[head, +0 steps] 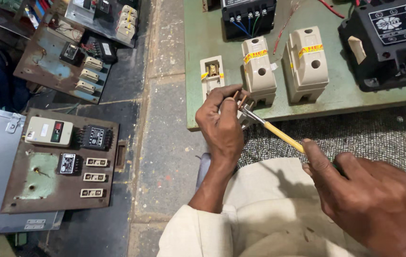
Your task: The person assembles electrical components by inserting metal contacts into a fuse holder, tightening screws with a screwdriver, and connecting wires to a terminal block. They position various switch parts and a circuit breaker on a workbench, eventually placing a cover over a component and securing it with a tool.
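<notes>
Your left hand (221, 124) pinches a small fuse carrier (244, 115) with copper wire ends, mostly hidden behind your fingers, at the green board's (203, 43) front edge. Your right hand (369, 200) grips a yellow-handled screwdriver (279, 134), its tip at the carrier, grip end buried in your fist. Two cream fuse units (258, 69) behind wear yellow-red label bands.

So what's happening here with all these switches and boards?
A person sits at a green board fitted with cream fuse holders. The left hand pinches a small part with copper-coloured wire ends, just off the board's near edge. The right hand holds a yellow-handled screwdriver, its tip at that part. Rusty panels carrying more switchgear lie on the floor.
</notes>
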